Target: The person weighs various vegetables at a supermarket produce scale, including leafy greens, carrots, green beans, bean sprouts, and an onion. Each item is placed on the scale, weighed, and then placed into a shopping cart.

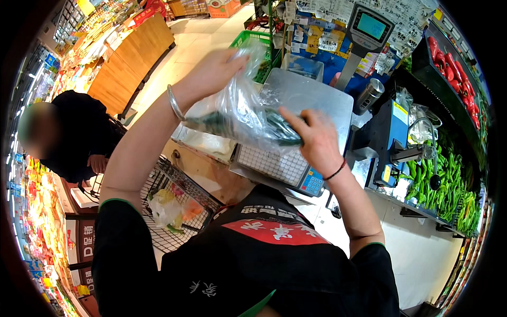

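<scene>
My left hand (216, 73), with a silver bangle at the wrist, grips the gathered top of a clear plastic bag (241, 103) and holds it up over the near left part of a weighing scale. Long dark green vegetables (277, 126), perhaps cucumbers, lie inside the bag. At their right end is my right hand (321, 138), wearing a dark red cord, its index finger stretched along the bag; whether it grips or only touches is unclear. Beneath are the metal scale plate (309, 93) and the scale's key panel (275, 162).
A blue bag-sealing device (390, 134) and a metal canister (369, 95) stand right of the scale. Green peppers (443, 182) and red peppers (455, 75) fill the displays beyond. A wire shopping cart (178, 198) holding bagged produce stands at left, near another person (79, 134) in dark clothing.
</scene>
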Motion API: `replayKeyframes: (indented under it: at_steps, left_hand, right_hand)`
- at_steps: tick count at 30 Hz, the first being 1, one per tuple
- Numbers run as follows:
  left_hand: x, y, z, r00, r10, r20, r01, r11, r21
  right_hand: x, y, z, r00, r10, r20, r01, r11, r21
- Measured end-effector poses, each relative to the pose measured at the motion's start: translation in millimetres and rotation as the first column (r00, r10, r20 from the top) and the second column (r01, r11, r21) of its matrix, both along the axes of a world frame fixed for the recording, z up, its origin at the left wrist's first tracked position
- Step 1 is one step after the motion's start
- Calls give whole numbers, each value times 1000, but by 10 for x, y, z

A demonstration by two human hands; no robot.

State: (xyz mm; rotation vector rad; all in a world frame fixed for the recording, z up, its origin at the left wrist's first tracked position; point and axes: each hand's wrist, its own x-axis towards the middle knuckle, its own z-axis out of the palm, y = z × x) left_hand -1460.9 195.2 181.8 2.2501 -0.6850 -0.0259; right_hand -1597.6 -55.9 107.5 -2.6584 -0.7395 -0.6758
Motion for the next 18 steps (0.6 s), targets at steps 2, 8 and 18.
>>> replayKeyframes:
  at_steps: [2, 8, 18]
  left_hand:
    - [-5, 190, -376, 948, 53, -313, 18, 975, 219]
    - [-700, 84, -738, 523, -189, -831, 302, 953, -26]
    - [-993, 287, -518, 866, -433, 249, 225, 783, 579]
  right_hand:
    - [78, -143, -41, 951, -65, 302, 89, 994, -65]
    - [189, -244, -344, 904, -96, 416, 95, 995, 22]
    - [6, -605, 28, 606, 517, -604, 18, 751, 661]
